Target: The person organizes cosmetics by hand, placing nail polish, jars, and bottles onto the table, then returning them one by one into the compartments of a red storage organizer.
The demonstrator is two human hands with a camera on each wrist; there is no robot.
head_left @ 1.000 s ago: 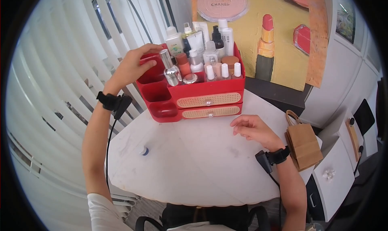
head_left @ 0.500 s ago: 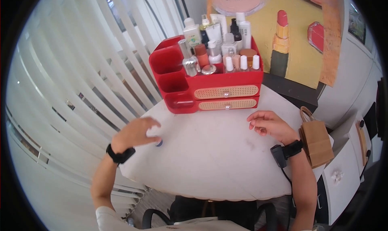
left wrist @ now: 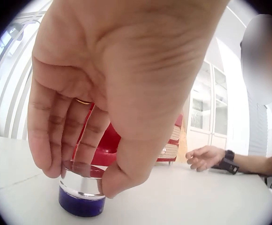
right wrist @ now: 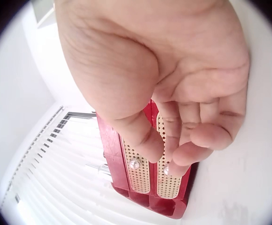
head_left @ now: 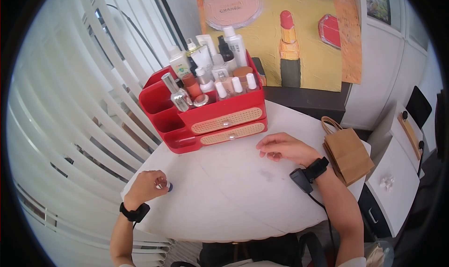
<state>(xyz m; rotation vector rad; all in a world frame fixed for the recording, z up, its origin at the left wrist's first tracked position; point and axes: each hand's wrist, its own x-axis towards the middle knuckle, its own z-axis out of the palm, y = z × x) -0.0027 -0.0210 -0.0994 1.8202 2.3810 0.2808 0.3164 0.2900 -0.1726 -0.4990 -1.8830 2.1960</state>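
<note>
On the left side of the white table [head_left: 224, 197], my left hand [head_left: 146, 187] pinches a small round jar [left wrist: 82, 206] between thumb and fingers. A shiny silver band runs round it, with a dark blue section at the bottom; the fingers partly hide its top. The jar stands upright, low at the tabletop. My right hand [head_left: 287, 149] hovers over the table near the front right of a red cosmetics organizer [head_left: 229, 109]. Its fingers are loosely bent and hold nothing.
Bottles and nail polishes fill the organizer's right part; red compartments line its left side. Brown paper bags [head_left: 348, 155] stand at the table's right edge. White vertical blinds [head_left: 89, 141] hang at the left. A painting with a lipstick [head_left: 318, 56] stands behind.
My left hand has left the organizer's left compartments, come down to the tabletop and taken hold of the small jar. The right hand stays nearly in place while the head view shifts.
</note>
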